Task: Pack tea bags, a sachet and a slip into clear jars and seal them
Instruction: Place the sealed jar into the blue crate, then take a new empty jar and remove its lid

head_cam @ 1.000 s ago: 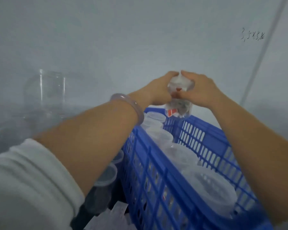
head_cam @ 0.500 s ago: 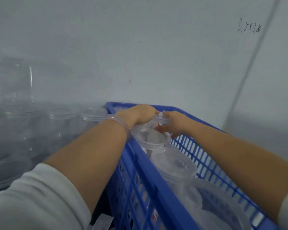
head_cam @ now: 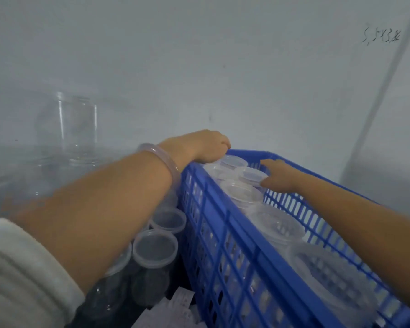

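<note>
Both left hand and right hand touch lidded jars (crated).

A plain, pale grey-white painted wall fills the far side, flat and evenly lit by soft, cool light. A thin pale vertical edge strip slants up on the right, and another pale wall panel lies beyond it. A dark handwritten scrawl sits high near the strip, and a small dark fleck marks the middle.
</note>
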{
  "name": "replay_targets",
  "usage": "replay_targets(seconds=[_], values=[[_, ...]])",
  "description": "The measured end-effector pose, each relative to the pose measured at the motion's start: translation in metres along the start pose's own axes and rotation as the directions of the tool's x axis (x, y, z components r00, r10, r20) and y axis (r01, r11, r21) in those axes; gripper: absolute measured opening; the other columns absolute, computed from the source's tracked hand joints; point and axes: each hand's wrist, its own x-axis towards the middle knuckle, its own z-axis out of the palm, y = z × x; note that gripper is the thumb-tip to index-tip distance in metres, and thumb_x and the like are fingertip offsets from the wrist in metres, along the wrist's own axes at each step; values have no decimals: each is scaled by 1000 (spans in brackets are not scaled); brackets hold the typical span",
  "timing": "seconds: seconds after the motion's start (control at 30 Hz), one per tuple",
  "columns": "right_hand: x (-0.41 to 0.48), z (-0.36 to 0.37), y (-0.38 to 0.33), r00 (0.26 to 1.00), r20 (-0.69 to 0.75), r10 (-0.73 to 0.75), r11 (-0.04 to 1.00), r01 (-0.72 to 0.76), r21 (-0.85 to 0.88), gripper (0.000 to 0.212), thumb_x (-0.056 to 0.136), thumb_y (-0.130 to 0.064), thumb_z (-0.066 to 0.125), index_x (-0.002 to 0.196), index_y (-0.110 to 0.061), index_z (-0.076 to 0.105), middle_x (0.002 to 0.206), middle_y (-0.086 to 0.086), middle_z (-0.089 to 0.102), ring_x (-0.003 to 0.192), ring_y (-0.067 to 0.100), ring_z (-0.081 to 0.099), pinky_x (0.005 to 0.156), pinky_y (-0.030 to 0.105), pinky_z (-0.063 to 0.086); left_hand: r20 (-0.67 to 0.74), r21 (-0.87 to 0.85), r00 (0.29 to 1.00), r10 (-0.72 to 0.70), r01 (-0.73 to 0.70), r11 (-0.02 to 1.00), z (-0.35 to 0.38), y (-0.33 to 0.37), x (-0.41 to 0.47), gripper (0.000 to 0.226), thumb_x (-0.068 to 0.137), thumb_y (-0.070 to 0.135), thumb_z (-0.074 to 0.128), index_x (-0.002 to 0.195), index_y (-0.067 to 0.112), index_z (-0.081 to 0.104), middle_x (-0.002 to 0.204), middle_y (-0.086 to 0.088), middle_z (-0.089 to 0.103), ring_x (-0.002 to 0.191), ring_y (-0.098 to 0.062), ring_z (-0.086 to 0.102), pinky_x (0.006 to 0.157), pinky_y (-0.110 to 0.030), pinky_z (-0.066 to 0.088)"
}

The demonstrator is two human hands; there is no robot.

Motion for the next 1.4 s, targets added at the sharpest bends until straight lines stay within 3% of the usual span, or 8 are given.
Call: replay_targets(seconds=[0.17,0.43,0.53,0.67,0.83,1.0,1.27,1.4], values=[[-31,-43,-41,978,-151,-142,986,153,63,60,92,-21,63,146,-10,38,151,14,38,135,28,40,103,30,33,-88,99,993,-78,87,991,-60,-47,-67,40,100,20,37,138,17,50,147,-2,45,134,-21,40,108,-27,28],[-93,-91,-182,911,-36,-411,911,412,25,56,93,-37,62,143,-20,43,143,5,47,120,25,52,94,30,39,-156,172,956,-249,274,946,-113,-108,-195,38,98,30,45,137,31,48,143,2,47,122,-20,46,101,-32,32],[-110,-75,-238,879,-34,-475,874,476,93,54,93,-36,63,141,-20,46,137,4,50,105,22,56,87,31,46,-172,171,935,-311,339,925,-110,-130,-237,43,97,30,48,140,30,44,144,1,46,126,-20,45,105,-35,34],[-120,-10,-297,849,-15,-527,831,519,200,56,92,-35,64,142,-20,44,143,3,47,121,22,52,98,32,40,-199,142,899,-390,421,896,-80,-158,-281,55,95,29,52,146,24,34,149,-4,39,135,-23,38,110,-38,32],[-123,74,-345,864,15,-502,800,458,387,64,93,-30,63,147,-13,34,149,9,42,132,27,45,103,35,36,-292,-291,703,-648,580,761,-19,-187,-312,72,86,21,59,148,14,23,145,-14,38,131,-33,39,107,-46,36],[-112,121,-368,892,6,-453,752,378,540,59,92,-28,63,141,-9,37,139,13,50,123,29,51,84,29,36,-195,-665,521,-831,552,502,29,-208,-308,69,85,12,61,143,5,25,136,-17,44,114,-28,47,94,-39,42],[-76,152,-385,903,-60,-425,644,349,681,69,90,-27,67,144,-9,29,143,11,46,125,29,49,84,29,35,-160,-852,529,-834,353,388,47,-241,-278,79,86,3,61,150,5,14,134,-12,44,130,-30,41,92,-29,34],[-83,152,-384,908,-142,-394,510,345,788,81,84,-38,73,145,-8,28,134,8,51,109,19,52,80,25,40,-259,-817,542,-799,318,481,44,-231,-281,83,83,24,72,150,13,24,143,-11,35,125,-22,42,100,-30,36]])
